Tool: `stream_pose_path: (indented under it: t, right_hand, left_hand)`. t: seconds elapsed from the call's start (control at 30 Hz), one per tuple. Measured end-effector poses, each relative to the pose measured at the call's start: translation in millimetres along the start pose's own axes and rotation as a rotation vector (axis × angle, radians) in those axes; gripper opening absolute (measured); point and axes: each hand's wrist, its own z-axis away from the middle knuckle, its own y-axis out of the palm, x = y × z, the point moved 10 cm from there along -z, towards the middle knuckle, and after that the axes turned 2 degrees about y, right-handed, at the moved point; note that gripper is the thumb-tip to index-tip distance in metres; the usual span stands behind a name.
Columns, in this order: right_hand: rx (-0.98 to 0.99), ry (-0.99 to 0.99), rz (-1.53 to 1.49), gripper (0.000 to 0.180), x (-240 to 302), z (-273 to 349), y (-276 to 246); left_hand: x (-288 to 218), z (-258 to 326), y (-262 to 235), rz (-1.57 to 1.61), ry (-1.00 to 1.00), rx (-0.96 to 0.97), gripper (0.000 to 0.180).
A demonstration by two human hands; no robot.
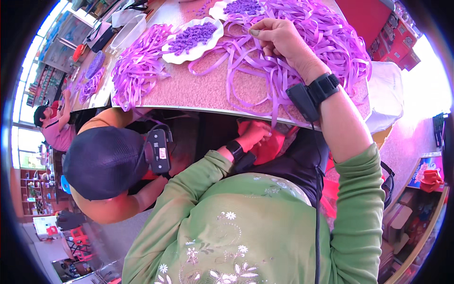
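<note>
My right hand is raised over the table, thumb and forefinger pinched together beside a scalloped white plate. What the pinch holds is too small to tell. Loose purple ribbons lie in a big heap under and behind this hand. Below the table's front edge, over my lap, my left hand has its fingers closed at the end of a purple ribbon that hangs over the edge. Small purple beads or pieces fill the middle of the near plate.
A second plate of purple pieces stands farther back. Another ribbon pile lies at the left. Close on my left sits a person in a dark cap. A cable hangs from my right wrist device. Red boxes stand far right.
</note>
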Motion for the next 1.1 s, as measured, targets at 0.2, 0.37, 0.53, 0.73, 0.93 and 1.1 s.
stream_pose_path:
  t: [0.2,0.37,0.53,0.73,0.93,1.1]
  right_hand:
    - [0.018,0.009,-0.031,0.018,7,3,4]
    - [-0.054,-0.005,-0.067,0.017,12,5,-13]
    - [-0.088,0.001,-0.099,0.019,15,6,-23]
    - [-0.105,0.011,-0.137,0.018,15,8,-25]
    - [-0.135,0.005,-0.207,0.017,13,8,-39]
    - [-0.148,-0.067,-0.211,0.017,28,5,-45]
  left_hand:
    - [-16,5,0,-0.168,0.034,0.057,0.036]
    - [-72,30,8,-0.741,0.48,0.033,0.039]
    - [-107,89,69,-0.963,0.466,0.469,0.031]
    - [-147,143,110,-0.893,0.433,0.741,0.03]
    - [-225,183,113,-0.611,0.505,0.848,0.019]
    - [-304,180,11,-0.362,0.755,0.067,0.003]
